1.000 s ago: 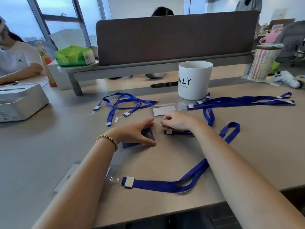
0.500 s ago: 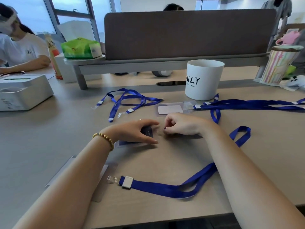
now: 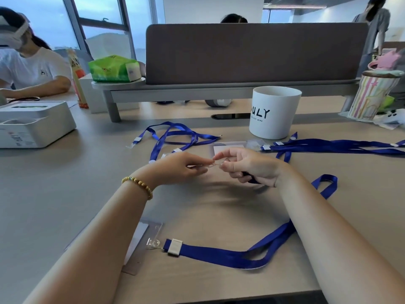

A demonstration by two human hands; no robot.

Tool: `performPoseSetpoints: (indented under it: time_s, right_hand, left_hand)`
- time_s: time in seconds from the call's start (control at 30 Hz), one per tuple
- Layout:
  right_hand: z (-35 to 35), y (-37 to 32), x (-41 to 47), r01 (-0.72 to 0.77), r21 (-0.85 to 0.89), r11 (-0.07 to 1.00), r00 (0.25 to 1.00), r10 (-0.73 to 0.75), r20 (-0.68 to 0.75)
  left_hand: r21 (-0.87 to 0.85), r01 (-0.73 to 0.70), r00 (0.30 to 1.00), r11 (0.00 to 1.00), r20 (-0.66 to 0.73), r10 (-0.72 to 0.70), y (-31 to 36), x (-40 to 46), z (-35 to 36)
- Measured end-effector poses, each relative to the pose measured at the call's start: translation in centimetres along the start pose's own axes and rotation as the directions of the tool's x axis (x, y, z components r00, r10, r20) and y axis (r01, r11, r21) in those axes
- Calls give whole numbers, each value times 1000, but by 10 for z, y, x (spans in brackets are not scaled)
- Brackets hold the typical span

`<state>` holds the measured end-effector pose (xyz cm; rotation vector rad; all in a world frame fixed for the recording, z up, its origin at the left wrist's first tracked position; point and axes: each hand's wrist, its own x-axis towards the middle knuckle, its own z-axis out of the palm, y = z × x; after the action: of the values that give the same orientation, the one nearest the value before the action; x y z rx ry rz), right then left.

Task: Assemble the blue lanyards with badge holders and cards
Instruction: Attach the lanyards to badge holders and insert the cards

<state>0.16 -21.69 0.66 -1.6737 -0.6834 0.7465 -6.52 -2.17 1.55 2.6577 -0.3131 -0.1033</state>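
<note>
Near lanyard [image 3: 230,255]: at 6 o'clock on the desk [image 3: 65,194], closest to the person. Its clip looks joined to a clear badge holder [image 3: 142,240] with a white card inside. This 1 looks done.

Left hand [image 3: 179,170]: in the middle, lifted a little off the desk. Its thumb and fingers pinch 1 end of a small clear piece [image 3: 215,163], likely a badge holder edge or a clip. It is too small and see-through to tell which.

Right hand [image 3: 247,165]: just beside the left hand, at 3 o'clock from it. It pinches the other end of the clear piece, and its lower fingers curl around a blue strap end [image 3: 252,178].

Step now: I think the person is hooking this strap onto a holder. It is not joined yet.

Far right lanyards [image 3: 328,147]: at 2 o'clock, with another holder and white card [image 3: 228,148] at 12 o'clock of the hands. I cannot tell if they are clipped.

Far left lanyards [image 3: 173,137]: at 11 o'clock, a loose tangle with bare clips. These still need holders and cards.

White cup [image 3: 274,113]: at 1 o'clock, behind it all.
</note>
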Motion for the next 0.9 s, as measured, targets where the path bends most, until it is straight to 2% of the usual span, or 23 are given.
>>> performPoseSetpoints:
  time_s: [0.13, 0.27, 0.37, 0.43, 0.53, 0.6, 0.7, 0.83, 0.9]
  right_hand:
    - [-5, -3, -5, -22, -65, 998, 999, 20, -29]
    - [-2, -2, -7, -132, -44, 990, 991, 133, 9]
    - [3, 0, -3, -101, -9, 995, 995, 100, -26]
    - [4, 1, 1, -52, 41, 998, 996, 55, -70]
    - [5, 5, 5, -71, 100, 992, 989, 83, -119]
    - [6, 7, 6, -158, -2, 988, 981, 156, -116]
    - [4, 5, 5, -264, -137, 955, 962, 250, -113]
    - [5, 9, 6, -208, -114, 971, 974, 195, -114]
    - [6, 10, 7, -187, -108, 976, 976, 173, -129]
  left_hand:
    - [-62, -6, 980, 998, -197, -6, -3, -5, -13]
    - [27, 22, 955, 999, -296, -13, -4, -4, -9]
    - [192, -58, 941, 980, -316, 117, 2, -2, -1]
    - [321, -76, 939, 944, -296, 177, 5, 0, 4]
    - [397, -51, 974, 916, -183, 134, 3, 4, 10]
    - [438, -24, 989, 899, -118, 84, 2, 6, 13]
    - [493, -18, 989, 870, -117, 87, 6, 9, 13]
    - [490, -18, 997, 871, -53, 50, 11, 9, 13]
    - [410, -10, 1000, 912, 7, 8, 12, 6, 12]
